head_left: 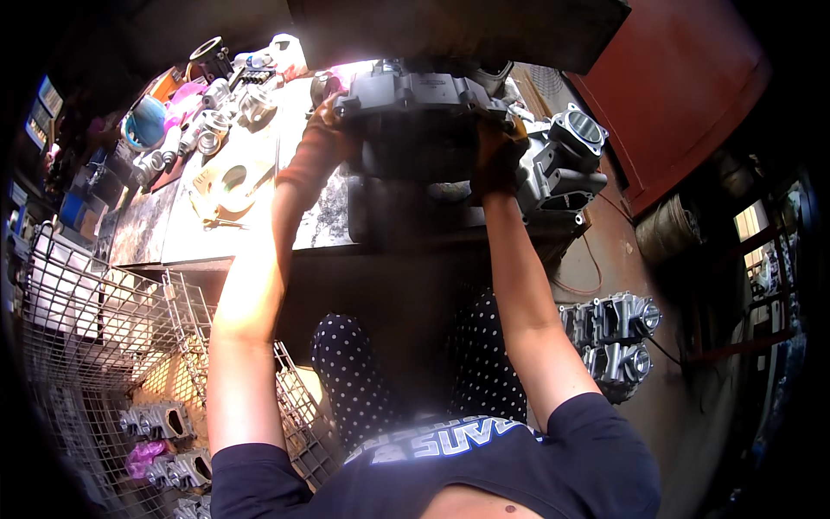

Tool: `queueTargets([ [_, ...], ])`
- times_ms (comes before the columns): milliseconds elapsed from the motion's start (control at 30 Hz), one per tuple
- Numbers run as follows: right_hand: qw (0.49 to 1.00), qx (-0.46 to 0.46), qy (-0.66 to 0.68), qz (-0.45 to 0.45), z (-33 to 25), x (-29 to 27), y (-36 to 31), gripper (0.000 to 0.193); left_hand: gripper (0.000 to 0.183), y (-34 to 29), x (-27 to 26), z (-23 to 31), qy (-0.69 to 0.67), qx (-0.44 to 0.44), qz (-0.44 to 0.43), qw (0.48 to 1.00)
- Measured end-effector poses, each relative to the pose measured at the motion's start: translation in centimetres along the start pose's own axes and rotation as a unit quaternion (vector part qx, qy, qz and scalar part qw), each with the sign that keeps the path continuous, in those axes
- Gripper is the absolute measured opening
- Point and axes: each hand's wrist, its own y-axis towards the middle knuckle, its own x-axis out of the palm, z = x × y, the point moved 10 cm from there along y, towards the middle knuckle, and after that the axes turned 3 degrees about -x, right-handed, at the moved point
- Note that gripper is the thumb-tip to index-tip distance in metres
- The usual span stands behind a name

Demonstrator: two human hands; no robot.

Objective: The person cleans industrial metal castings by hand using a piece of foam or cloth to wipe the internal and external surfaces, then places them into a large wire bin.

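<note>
Both arms reach forward over the workbench (181,221). A wide grey metal casting (419,90) with a ribbed upper edge is gripped at its two ends. My left hand (327,138), in an orange-brown work glove, is closed around its left end. On the right end my gloved right hand (500,151) is closed too; its fingers are partly in shadow. The underside of the casting is dark, and I cannot make out its details. Just right of my right hand sits a silver casting with a round opening (566,160).
Metal parts (212,130), a blue container (145,121) and a cream-coloured plate with a hole (232,186) lie on the bench's left. A wire cage (95,303) stands at left, with castings (160,421) inside. More castings (614,333) rest on the floor at right. A dark panel (458,30) hangs overhead.
</note>
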Motion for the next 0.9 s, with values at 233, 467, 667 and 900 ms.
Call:
queueTargets([
  [233, 0.969, 0.133, 0.177, -0.112, 9.0, 1.8, -0.6, 0.024, 0.032, 1.2, 2.5, 1.1, 0.954, 0.236, 0.169, -0.08],
  [467, 0.978, 0.123, -0.168, -0.032, 1.1, -4.8, -5.2, 0.026, 0.033, -1.2, 3.2, 0.0, 0.943, 0.327, 0.06, -0.009],
  [667, 0.86, -0.021, -0.368, -0.353, -1.6, -1.2, -12.4, 0.04, 0.022, -0.1, 2.8, -2.3, 0.943, 0.323, -0.016, -0.081],
  [900, 0.863, 0.026, -0.329, -0.382, -2.1, 0.7, -13.7, 0.034, 0.019, -0.9, 2.9, -3.7, 0.929, 0.36, -0.054, -0.064],
])
